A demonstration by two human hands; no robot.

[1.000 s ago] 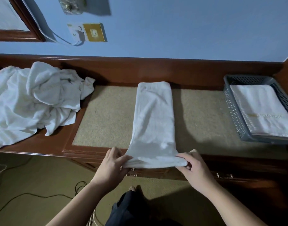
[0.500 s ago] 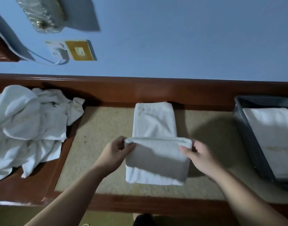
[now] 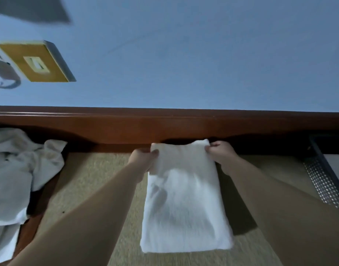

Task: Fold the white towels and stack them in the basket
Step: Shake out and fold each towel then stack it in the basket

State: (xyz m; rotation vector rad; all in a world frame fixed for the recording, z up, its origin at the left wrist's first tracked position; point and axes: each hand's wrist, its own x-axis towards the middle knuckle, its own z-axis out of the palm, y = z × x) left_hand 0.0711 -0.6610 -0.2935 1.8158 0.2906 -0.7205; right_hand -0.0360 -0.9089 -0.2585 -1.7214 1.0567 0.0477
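White terry towel (image 3: 184, 198) lies folded on the tan mat (image 3: 92, 189). The left hand (image 3: 142, 159) and right hand (image 3: 221, 152) each pinch 1 far corner. Next, probably press flat, then carry to the basket (image 3: 324, 181).

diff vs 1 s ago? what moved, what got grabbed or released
Both hands, left hand and right hand, carried the near end of the towel away from the person to its far end, halving it; they still pinch those corners. Unchanged: loose towel pile on the left, basket on the right.
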